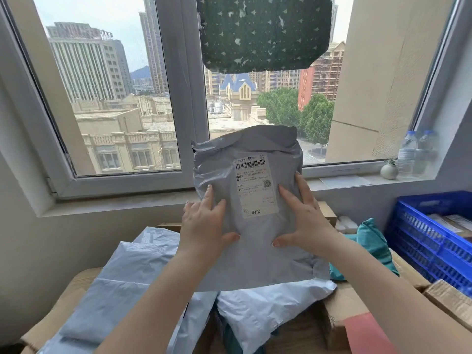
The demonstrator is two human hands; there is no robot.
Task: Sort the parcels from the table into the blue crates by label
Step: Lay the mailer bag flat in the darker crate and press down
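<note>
Grey plastic fills the frame's centre: the left hand (204, 226) and right hand (304, 221) hold a grey parcel (252, 254) upright between them, fingers spread flat over its front, thumbs pointing inward below; its long axis runs vertical, folded top toward the window, white label (256, 185) facing the camera, barcode uppermost; beneath lie pale blue parcels (132, 274); a blue crate (419, 231) stands at the right edge.

grey parcel (255, 241), white label (256, 186) reading "J14", "淘宝"
</note>
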